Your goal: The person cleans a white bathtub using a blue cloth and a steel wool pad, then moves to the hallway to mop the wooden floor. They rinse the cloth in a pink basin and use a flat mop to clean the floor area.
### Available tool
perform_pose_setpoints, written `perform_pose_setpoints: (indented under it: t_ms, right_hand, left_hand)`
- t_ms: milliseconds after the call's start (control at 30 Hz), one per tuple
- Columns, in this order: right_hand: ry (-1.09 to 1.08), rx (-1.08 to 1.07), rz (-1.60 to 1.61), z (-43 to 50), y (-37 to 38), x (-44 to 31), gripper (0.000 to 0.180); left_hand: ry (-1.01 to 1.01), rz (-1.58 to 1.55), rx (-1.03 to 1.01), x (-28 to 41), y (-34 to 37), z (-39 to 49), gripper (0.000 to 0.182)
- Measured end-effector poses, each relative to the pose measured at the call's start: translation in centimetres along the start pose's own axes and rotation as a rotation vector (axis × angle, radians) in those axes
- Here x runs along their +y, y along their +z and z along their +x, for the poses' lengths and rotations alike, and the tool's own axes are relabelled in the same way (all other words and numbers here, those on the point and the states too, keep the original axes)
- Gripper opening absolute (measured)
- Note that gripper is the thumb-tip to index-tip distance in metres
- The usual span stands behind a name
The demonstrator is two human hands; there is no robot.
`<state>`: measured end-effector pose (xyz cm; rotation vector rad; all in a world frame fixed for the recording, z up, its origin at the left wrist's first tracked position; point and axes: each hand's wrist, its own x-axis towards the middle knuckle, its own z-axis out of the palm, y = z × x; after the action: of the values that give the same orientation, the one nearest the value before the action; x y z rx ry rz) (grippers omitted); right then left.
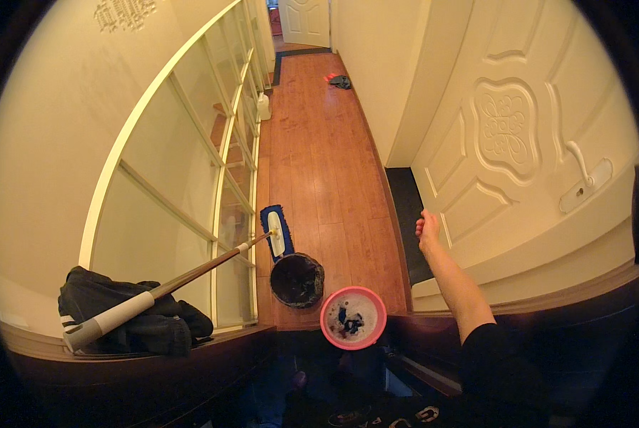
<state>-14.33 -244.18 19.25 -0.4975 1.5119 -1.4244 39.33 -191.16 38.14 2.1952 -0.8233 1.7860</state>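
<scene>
My right hand (428, 229) is held out beside the lower part of a white panelled door (504, 134). Its fingers are curled in, and nothing shows in them. My left hand is out of view. Before me is a pink basin (381, 327) with foamy water and dark cloth in it. A bin lined with a black bag (298, 281) sits just beyond, to the left. Next to the bin lies a flat mop head with a blue pad (275, 227). Its pole (191, 276) slants left, the grey grip over a bundle of dark clothing (132, 321).
White-framed glass panels (170, 160) line the left side of the wood-plank floor (325, 176). A white jug (264, 106) stands against them. Farther along, dark cloth with something red (341, 81) lies by the right wall. Another white door (304, 21) is at the far end.
</scene>
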Motion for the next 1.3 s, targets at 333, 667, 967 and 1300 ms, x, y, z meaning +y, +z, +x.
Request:
perform_pose_setpoints:
  t_ms: [333, 667, 967, 1300]
  right_hand:
    - [0.129, 0.051, -0.027, -2.3, -4.4, 5.6, 0.021]
    - [0.231, 0.077, -0.088, -5.2, -5.7, 10.1, 0.019]
    - [0.251, 0.072, -0.066, -5.7, -7.0, 11.9, 0.019]
    - [0.392, 0.062, -0.11, -10.7, -9.5, 18.3, 0.018]
  left_hand:
    - [0.002, -0.051, 0.001, 0.5, -0.4, 0.7, 0.063]
    - [0.015, -0.099, -0.011, 0.9, -1.0, 1.5, 0.064]
    - [0.024, -0.107, -0.013, 0.8, -0.3, 1.4, 0.064]
    - [0.074, -0.184, 0.001, -2.0, -0.4, -0.7, 0.061]
